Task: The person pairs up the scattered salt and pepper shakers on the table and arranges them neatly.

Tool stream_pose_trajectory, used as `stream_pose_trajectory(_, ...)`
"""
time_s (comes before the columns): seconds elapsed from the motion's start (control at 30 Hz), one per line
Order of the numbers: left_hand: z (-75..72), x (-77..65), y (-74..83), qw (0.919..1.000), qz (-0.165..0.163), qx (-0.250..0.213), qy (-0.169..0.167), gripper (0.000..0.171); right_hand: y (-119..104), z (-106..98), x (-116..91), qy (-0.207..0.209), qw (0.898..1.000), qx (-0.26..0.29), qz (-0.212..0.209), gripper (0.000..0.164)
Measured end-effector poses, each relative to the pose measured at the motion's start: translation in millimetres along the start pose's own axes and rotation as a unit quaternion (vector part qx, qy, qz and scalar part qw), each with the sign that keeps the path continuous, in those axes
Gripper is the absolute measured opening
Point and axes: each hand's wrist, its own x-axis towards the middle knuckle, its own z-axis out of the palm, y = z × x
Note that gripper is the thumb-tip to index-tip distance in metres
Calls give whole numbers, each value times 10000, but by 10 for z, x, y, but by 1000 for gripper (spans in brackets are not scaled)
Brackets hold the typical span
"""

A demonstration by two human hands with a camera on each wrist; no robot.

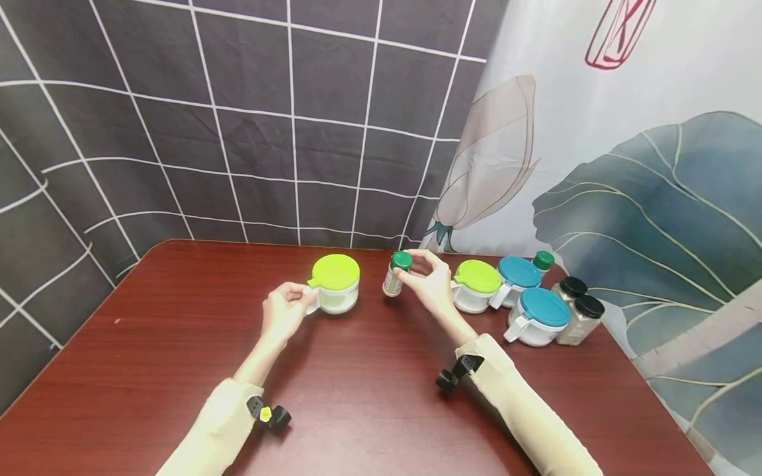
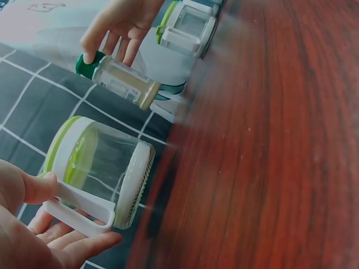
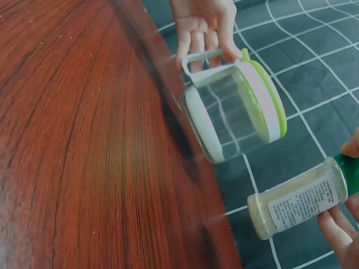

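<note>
We see a red-brown table point(image 1: 357, 410). Over it, a person's left hand point(image 1: 282, 311) grips the handle point(image 2: 84, 210) of a clear jar point(image 1: 339, 301). To its right, the right hand point(image 1: 431, 281) pinches a smaller green-capped bottle point(image 1: 391, 284); we find its label's point(image 3: 303, 203) dense print too tiny to read.

**Jar point(image 1: 336, 289) and bottle point(image 2: 119, 81) hanging above the table point(image 1: 357, 403)**

The jar is hanging upright, its clear body sitting between a white base and a white collar. A lime lid point(image 1: 335, 272) is closing its top, and its white handle point(image 2: 84, 200) is resting in the left hand point(image 1: 286, 311). To its right, near but apart, the slim bottle is standing nearly upright in the right hand point(image 1: 433, 277), wearing a green cap point(image 1: 401, 260), showing pale tan contents and carrying a printed white label point(image 3: 303, 203).
</note>
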Motion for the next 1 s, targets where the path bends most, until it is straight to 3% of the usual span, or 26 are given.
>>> stream_pose_trajectory(0.23,10,61,-17,9999,-136,-27,60,21,-248,118,-57,-86,9999,-102,-34,36)
stream_pose_trajectory(0.7,-7,144,-36,9997,-177,10,166,22,-222,324,-6,-166,9991,-35,-377,34)
stream_pose_trajectory(1.0,-53,209,-21,9997,-151,-15,212,23,-214,442,28,-251,9991,99,-335,33)
